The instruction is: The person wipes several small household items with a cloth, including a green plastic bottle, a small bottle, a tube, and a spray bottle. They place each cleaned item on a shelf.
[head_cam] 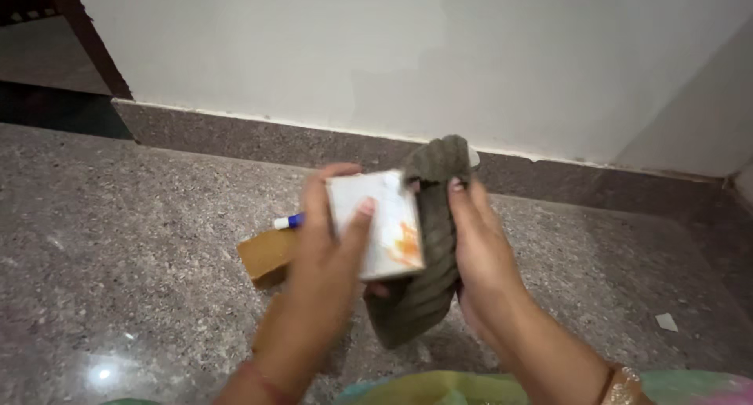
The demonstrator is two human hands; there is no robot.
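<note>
Both hands worked close above a speckled stone floor [118,240], the left hand [325,256] closed around a small white box [376,223] while the right hand [478,248] gripped a ribbed grey-green cloth [427,279] pressed against the box's right side, near a brown block [267,256].

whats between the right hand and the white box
A ribbed grey-green cloth lies between the right hand and the white box, draped against the box's right edge, in the head view.
</note>
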